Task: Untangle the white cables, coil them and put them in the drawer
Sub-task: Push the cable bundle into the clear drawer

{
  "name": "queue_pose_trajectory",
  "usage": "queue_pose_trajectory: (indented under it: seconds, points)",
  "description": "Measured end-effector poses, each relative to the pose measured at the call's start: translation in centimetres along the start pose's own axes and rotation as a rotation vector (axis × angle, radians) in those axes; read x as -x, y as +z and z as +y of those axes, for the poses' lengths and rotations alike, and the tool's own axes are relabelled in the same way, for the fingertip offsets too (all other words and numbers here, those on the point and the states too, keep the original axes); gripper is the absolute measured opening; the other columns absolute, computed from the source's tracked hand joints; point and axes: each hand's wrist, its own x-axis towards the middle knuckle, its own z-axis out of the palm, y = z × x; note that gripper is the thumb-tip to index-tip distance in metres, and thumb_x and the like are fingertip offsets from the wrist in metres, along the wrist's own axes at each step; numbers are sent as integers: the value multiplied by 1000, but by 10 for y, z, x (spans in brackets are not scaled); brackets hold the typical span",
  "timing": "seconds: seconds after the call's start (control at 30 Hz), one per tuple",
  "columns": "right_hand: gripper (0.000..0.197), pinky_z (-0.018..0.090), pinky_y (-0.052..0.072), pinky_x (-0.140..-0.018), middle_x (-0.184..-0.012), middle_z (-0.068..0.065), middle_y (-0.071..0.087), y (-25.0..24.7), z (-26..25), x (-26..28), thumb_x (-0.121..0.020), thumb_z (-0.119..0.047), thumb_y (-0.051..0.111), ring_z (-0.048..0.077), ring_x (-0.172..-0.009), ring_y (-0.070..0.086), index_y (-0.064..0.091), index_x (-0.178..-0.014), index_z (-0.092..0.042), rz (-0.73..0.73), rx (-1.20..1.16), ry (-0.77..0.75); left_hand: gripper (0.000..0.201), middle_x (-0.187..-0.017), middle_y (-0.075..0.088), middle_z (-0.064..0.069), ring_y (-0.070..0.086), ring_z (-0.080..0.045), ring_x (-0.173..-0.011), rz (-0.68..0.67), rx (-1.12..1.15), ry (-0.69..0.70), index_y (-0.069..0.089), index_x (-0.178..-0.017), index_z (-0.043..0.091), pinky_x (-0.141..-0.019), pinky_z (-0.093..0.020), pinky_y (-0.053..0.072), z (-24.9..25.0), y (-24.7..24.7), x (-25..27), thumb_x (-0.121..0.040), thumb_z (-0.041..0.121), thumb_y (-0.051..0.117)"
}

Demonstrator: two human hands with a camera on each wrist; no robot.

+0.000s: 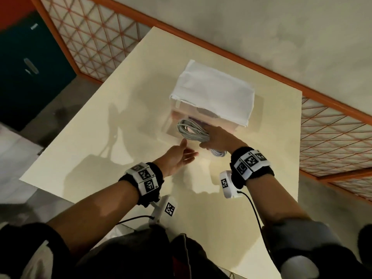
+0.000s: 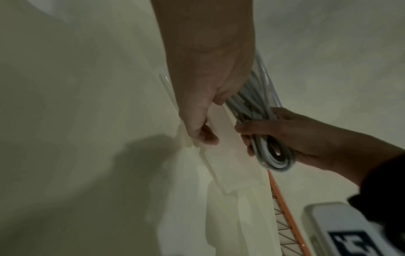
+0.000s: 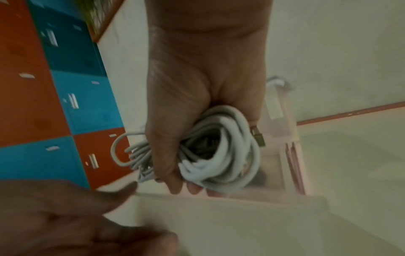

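Note:
A coiled bundle of white cables (image 1: 191, 130) is gripped in my right hand (image 1: 217, 137), held over the pulled-out translucent drawer (image 1: 170, 125) of a small storage box. In the right wrist view my fingers wrap the coil (image 3: 219, 155), and a metal plug end sticks out beside it. My left hand (image 1: 181, 156) is open, its fingers at the drawer's front panel (image 2: 230, 155). The left wrist view shows the left hand (image 2: 197, 112) touching that front edge while the right hand (image 2: 306, 138) holds the coil (image 2: 263, 138) just behind it.
The storage box is draped with a white cloth (image 1: 213, 93) and stands on a cream table (image 1: 120, 137). Pink flat items (image 3: 293, 164) lie inside the drawer. Teal and orange lockers (image 3: 65, 104) and an orange-framed lattice partition (image 1: 100, 37) stand beyond the table.

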Motion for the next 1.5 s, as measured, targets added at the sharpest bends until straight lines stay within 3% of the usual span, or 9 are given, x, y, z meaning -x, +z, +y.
queue_pose_trajectory:
  seconds: [0.23,0.37,0.5,0.67,0.83,1.03,1.13,1.3,1.5]
  points:
    - [39,20,43,-66,-99,2,61,8,6,-19,-83,-14,65,19,-87,57,58,-122,-12,-144,-35,182,38,-92,58,-10,62,-15,-86,-13,14,-13,51,-90,3,-81,-25,50,-1,-4,3,-100,33,29]
    - [41,31,51,-83,-107,11,68,8,10,-27,-78,-22,68,27,-93,64,61,-117,-10,-119,-198,344,41,-88,60,-12,63,-15,-84,-1,10,-25,49,-81,2,-74,-21,53,1,-3,3,-100,33,29]
    - [31,30,48,-79,-95,8,65,3,6,-33,-71,-33,70,25,-89,62,65,-92,-12,-238,-184,492,42,-86,61,-14,64,-20,-90,11,-3,-38,49,-82,0,-77,-23,53,4,-2,6,-100,32,29]
    - [23,29,48,-85,-106,7,56,1,-6,-38,-74,-25,65,24,-100,58,58,-92,-11,-250,-9,591,41,-94,59,-18,58,-27,-106,-11,16,-67,48,-89,-5,-92,-30,47,6,-2,6,-101,29,29]
    - [11,27,47,-71,-92,9,61,-2,-7,-43,-66,-14,70,26,-83,57,61,-70,-10,-196,-100,669,42,-102,58,-20,58,-26,-106,-19,-4,-77,45,-109,-9,-90,-29,46,4,-4,4,-101,29,29]
    - [18,26,47,-57,-62,11,63,-5,12,-53,-35,-12,74,23,-54,56,63,-48,-10,-293,-369,697,38,-98,57,-17,59,-25,-102,-36,43,-81,46,-103,-7,-86,-29,51,5,-2,4,-101,27,30]
    - [19,28,47,-59,-68,11,66,-2,11,-46,-45,-14,75,24,-58,58,66,-61,-10,-201,-457,670,36,-93,56,-18,63,-22,-89,-37,99,-80,48,-93,-5,-70,-20,57,7,-2,5,-101,26,31]
    - [47,31,47,-88,-119,11,63,17,11,-42,-75,-21,68,29,-108,58,59,-120,-10,51,-400,491,37,-96,50,-24,63,-20,-81,-17,100,-63,49,-84,-3,-59,-17,57,8,2,5,-100,26,32]
    - [49,31,45,-89,-122,19,62,36,13,-40,-83,-31,64,33,-114,57,57,-123,-3,274,-304,483,36,-95,56,-24,66,-19,-78,-13,99,-67,48,-85,-3,-61,-18,57,6,3,2,-100,26,33]
